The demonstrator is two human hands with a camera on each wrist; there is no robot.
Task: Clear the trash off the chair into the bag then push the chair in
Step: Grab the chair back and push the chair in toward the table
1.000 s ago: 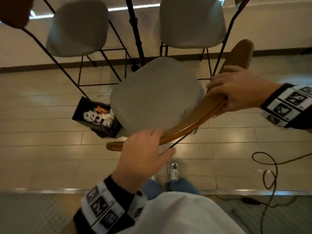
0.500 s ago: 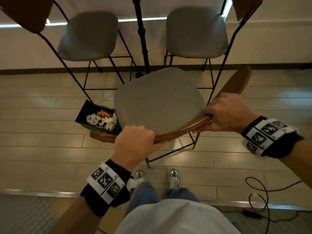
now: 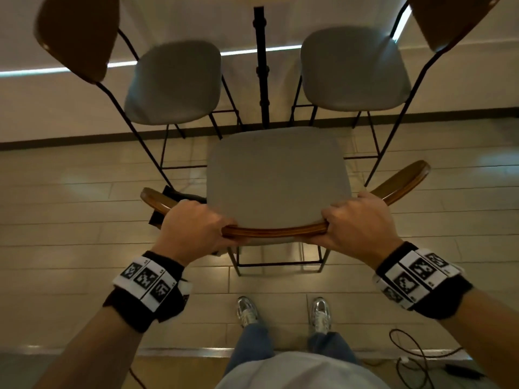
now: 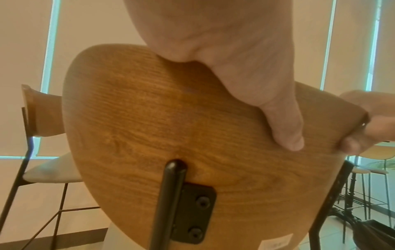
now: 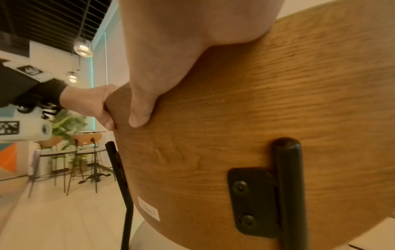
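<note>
Chair (image 3: 276, 178): glossy wood back, matt cloth seat.

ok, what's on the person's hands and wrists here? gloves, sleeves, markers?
No gloves: left hand and right hand are bare, forearms uncovered. Each wrist has a black cuff under a white band of square black-and-white tag markers; the right band matches. A white camera housing shows in the right wrist view.

Ahead of the chair (image 3: 278, 178), two more chairs (image 3: 174, 82) flank a black table post (image 3: 261, 66), leaving a gap between them. A dark bag (image 3: 174, 196) (mostly hidden) crowds its left side; floor (image 3: 70, 248) lies open elsewhere.
</note>
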